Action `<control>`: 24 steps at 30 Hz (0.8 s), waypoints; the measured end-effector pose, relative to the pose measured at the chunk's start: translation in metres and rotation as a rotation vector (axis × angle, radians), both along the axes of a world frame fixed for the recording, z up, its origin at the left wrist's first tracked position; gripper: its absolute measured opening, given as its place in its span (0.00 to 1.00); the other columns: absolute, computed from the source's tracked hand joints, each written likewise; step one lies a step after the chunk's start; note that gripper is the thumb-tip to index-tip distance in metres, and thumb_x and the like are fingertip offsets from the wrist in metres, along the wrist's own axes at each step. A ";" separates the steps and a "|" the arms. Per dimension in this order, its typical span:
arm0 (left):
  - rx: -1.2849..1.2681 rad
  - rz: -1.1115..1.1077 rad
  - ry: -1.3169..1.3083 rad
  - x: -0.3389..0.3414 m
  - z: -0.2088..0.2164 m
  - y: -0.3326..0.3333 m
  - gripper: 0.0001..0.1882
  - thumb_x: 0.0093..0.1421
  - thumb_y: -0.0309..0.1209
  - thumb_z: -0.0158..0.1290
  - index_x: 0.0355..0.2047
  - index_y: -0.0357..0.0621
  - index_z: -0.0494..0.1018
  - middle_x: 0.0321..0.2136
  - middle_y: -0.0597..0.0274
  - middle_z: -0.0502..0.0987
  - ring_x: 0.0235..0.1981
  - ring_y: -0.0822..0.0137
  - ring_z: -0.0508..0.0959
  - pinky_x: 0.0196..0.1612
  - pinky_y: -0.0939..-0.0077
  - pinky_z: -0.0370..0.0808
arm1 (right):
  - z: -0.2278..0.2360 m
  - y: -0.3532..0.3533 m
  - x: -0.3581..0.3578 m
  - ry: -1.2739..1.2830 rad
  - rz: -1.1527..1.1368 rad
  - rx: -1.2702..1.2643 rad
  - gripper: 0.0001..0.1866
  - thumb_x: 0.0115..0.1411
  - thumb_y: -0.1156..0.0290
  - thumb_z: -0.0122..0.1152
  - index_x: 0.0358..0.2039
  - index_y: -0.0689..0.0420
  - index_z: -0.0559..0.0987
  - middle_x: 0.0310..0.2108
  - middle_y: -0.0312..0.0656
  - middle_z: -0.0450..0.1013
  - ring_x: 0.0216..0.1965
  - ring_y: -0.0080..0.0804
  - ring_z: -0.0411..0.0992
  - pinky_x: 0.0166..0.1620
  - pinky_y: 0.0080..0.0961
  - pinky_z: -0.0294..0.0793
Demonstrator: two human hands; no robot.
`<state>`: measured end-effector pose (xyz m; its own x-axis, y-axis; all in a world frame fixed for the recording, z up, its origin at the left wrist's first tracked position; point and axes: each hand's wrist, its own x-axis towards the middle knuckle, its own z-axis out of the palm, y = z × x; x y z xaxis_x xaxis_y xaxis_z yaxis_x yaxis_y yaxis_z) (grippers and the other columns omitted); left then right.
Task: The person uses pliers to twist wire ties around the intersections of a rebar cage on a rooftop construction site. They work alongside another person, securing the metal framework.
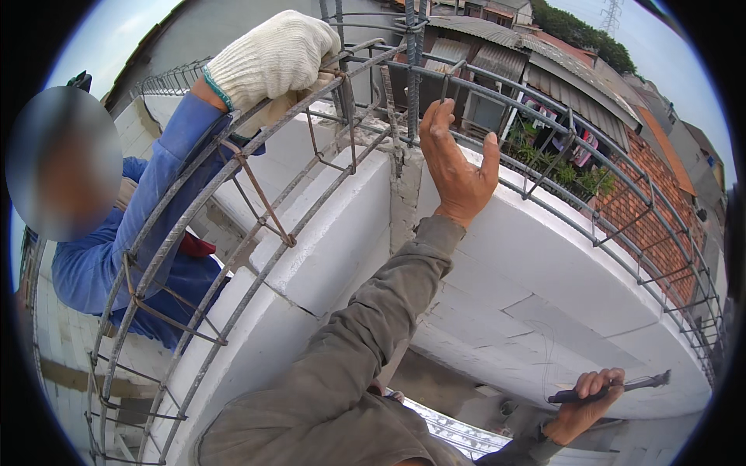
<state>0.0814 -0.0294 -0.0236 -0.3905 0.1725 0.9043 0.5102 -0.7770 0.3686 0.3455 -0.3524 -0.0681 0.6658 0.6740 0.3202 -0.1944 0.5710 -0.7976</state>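
My left hand point(458, 167) is raised beside the corner of the rebar cage point(552, 124), its fingers stretched upward and the thumb apart. The fingertips are close to a bar; whether they touch it I cannot tell. Low on the right, my right hand point(588, 404) is closed around a dark hand tool point(645, 384) with a black handle and a narrow head. Thin wire point(546, 349) shows faintly near it, against the white block wall point(544, 256). Upright ribbed bars point(413, 70) rise at the corner, just left of my raised fingers.
At left, a co-worker in a blue sleeve point(167, 179) rests a white-gloved hand point(272, 58) on another rebar cage point(268, 206). That cage runs above the left white block wall point(311, 225). Corrugated roofs point(478, 31) and a brick wall point(641, 225) lie beyond.
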 end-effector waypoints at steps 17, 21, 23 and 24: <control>-0.132 -0.134 -0.047 -0.018 0.001 -0.018 0.11 0.60 0.31 0.62 0.32 0.37 0.74 0.30 0.62 0.73 0.30 0.71 0.73 0.37 0.73 0.72 | -0.130 -0.062 -0.046 0.168 0.581 -0.465 0.21 0.72 0.57 0.57 0.54 0.62 0.72 0.28 0.42 0.76 0.26 0.32 0.78 0.20 0.16 0.64; -0.274 -0.323 -0.045 -0.037 -0.008 0.009 0.12 0.58 0.34 0.64 0.33 0.37 0.77 0.41 0.55 0.77 0.37 0.63 0.78 0.40 0.67 0.76 | -0.149 -0.064 -0.032 0.189 0.641 -0.470 0.24 0.75 0.58 0.50 0.60 0.64 0.70 0.35 0.44 0.77 0.31 0.30 0.79 0.22 0.14 0.68; -0.375 -0.384 -0.039 -0.046 0.006 -0.023 0.14 0.69 0.38 0.53 0.30 0.41 0.72 0.24 0.69 0.67 0.29 0.71 0.63 0.34 0.65 0.65 | -0.148 -0.074 -0.029 0.200 0.612 -0.478 0.26 0.76 0.58 0.48 0.64 0.65 0.68 0.38 0.46 0.77 0.35 0.29 0.79 0.22 0.13 0.69; -0.459 -0.378 -0.026 -0.055 0.010 -0.030 0.14 0.68 0.38 0.54 0.28 0.45 0.69 0.24 0.69 0.66 0.27 0.72 0.62 0.33 0.65 0.64 | -0.154 -0.084 -0.024 0.234 0.600 -0.440 0.26 0.76 0.59 0.48 0.64 0.65 0.67 0.39 0.47 0.77 0.35 0.30 0.79 0.21 0.13 0.69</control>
